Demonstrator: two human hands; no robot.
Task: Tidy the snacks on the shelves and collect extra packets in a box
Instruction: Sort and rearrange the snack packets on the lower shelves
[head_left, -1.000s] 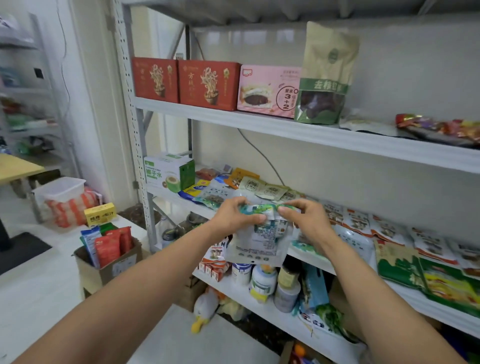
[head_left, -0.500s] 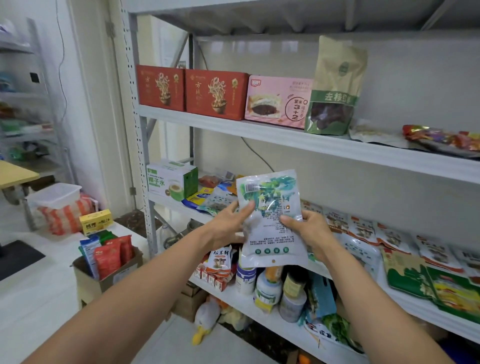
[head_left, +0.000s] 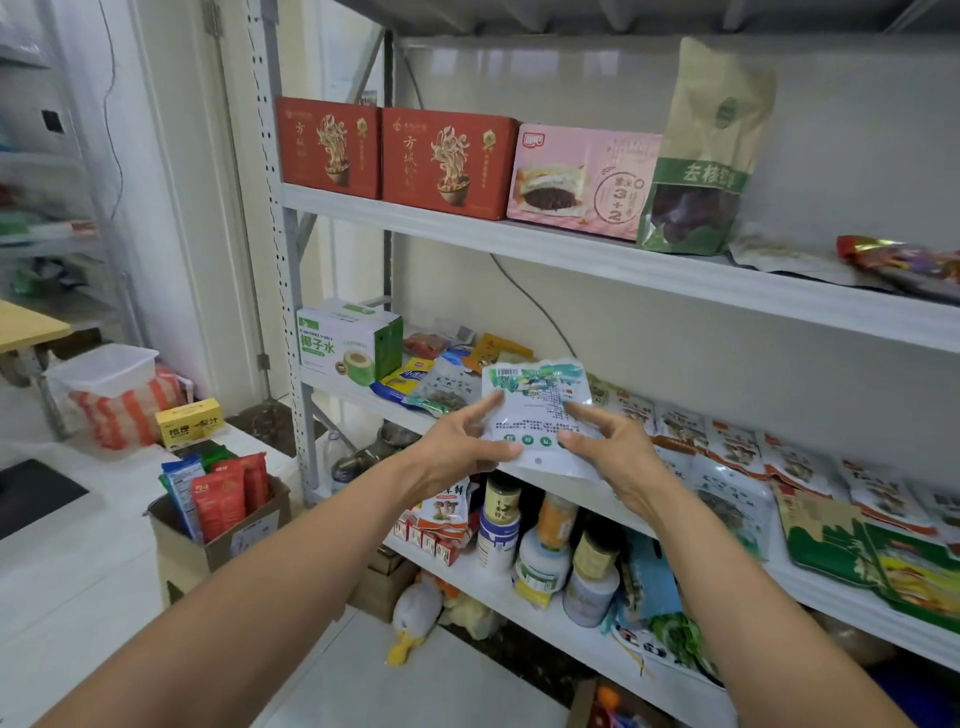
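Observation:
I hold a white snack packet (head_left: 537, 395) with green print and a barcode in front of the middle shelf (head_left: 582, 493), its printed back towards me. My left hand (head_left: 462, 441) pinches its lower left edge. My right hand (head_left: 605, 447) grips its right side, thumb on the print. Behind it, several flat snack packets (head_left: 727, 452) lie in a row along the middle shelf. A cardboard box (head_left: 218, 540) stands on the floor at lower left with red and blue packets (head_left: 221, 488) upright in it.
The top shelf (head_left: 571, 249) carries two red boxes (head_left: 395, 150), a pink box (head_left: 582, 182) and a tall kraft pouch (head_left: 701, 150). A coconut-water carton (head_left: 348, 343) sits at the middle shelf's left end. Jars and bottles (head_left: 545, 551) crowd the lower shelf. A plush duck (head_left: 415, 618) lies on the floor.
The packet, first held low and folded between both hands, was raised upright and is now lowered and tipped back towards the middle shelf. Both hands stayed on it.

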